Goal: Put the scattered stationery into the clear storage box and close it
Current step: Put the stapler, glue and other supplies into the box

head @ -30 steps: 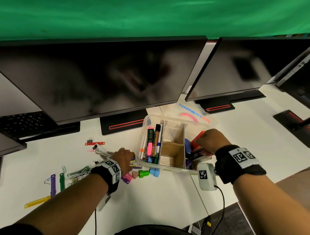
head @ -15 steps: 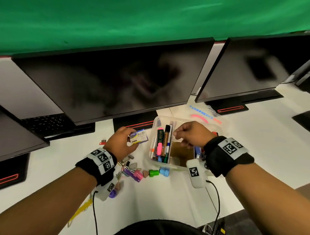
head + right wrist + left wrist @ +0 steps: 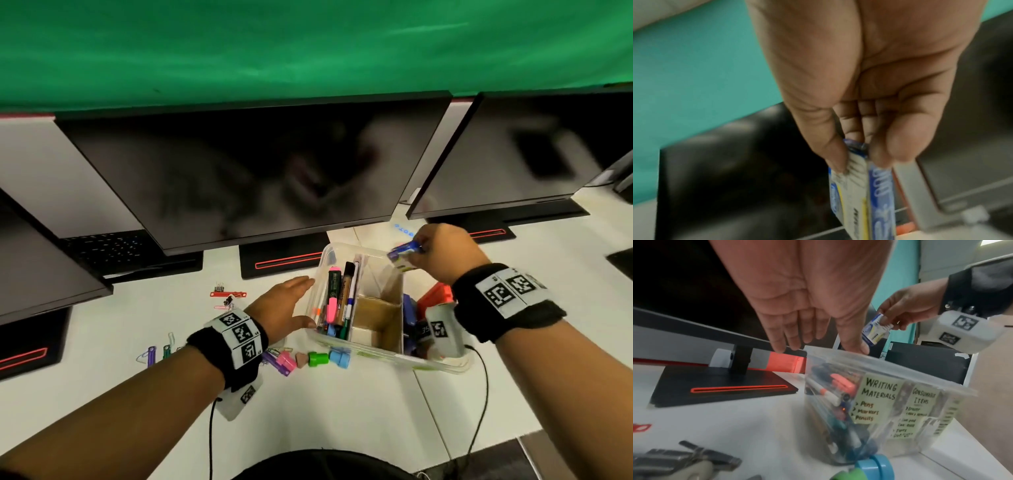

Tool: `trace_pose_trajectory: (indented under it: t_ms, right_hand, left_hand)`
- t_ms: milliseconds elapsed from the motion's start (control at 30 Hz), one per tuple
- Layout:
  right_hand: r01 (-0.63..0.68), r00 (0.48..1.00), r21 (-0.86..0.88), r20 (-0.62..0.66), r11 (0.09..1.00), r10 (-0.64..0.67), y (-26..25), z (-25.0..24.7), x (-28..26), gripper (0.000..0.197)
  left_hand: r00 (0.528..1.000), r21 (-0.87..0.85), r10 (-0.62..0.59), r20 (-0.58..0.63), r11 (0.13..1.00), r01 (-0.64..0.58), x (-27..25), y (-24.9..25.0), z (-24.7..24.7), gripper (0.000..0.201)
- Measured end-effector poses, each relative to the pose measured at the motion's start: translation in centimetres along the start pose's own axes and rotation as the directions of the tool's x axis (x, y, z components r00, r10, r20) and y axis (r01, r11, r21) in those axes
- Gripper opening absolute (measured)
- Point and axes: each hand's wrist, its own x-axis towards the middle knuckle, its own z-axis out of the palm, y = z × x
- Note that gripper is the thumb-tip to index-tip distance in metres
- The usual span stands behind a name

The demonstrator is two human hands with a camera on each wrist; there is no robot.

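Observation:
The clear storage box (image 3: 383, 353) stands open on the white desk, with pens and markers (image 3: 337, 298) in its left compartment and cardboard dividers in the middle. My right hand (image 3: 442, 253) pinches a small blue and white carton (image 3: 404, 251) above the box's far right part; the carton (image 3: 863, 199) hangs from thumb and fingertips, also seen as the carton (image 3: 874, 331). My left hand (image 3: 287, 305) is flat and empty beside the box's left wall (image 3: 818, 386), fingers straight. Scattered clips (image 3: 226, 294) and small coloured caps (image 3: 322, 359) lie on the desk left of and before the box.
Two dark monitors (image 3: 257, 171) on black stands (image 3: 284, 258) close off the back of the desk. A keyboard (image 3: 109, 246) sits at the far left. Labels on the box front (image 3: 877, 395) read writing materials and consumable items. The desk edge runs near my body.
The small carton passed from my left hand to my right, which now holds it over the box's far right. My left hand dropped beside the box with fingers straightened.

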Motion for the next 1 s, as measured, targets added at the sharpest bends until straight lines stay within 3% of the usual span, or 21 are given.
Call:
trace_pose_trajectory:
  t_ms: [100, 233, 567, 1000]
  right_hand:
    - [-0.022, 0.998, -0.265, 0.054, 0.964, 0.038, 1.5, 0.2, 0.7, 0.024]
    - [-0.014, 0.981, -0.423, 0.170, 0.906, 0.095, 2.8, 3.3, 2.2, 0.026]
    - [-0.044, 0.959, -0.445, 0.233, 0.894, 0.163, 3.3, 7.3, 4.3, 0.025]
    - [-0.107, 0.959, -0.373, 0.206, 0.922, 0.195, 2.2, 5.7, 3.9, 0.030]
  left_hand:
    - [0.997, 0.034, 0.007, 0.079, 0.999, -0.010, 0.2, 0.1, 0.0, 0.081]
    - [0.991, 0.031, 0.001, 0.133, 1.000, -0.005, 0.4, 0.5, -0.2, 0.079]
    - [0.989, -0.043, -0.036, 0.145, 0.998, 0.043, -0.1, 0.7, -0.2, 0.077]
    - [0.989, -0.085, -0.046, 0.139, 0.995, 0.059, 0.0, 0.4, 0.0, 0.076]
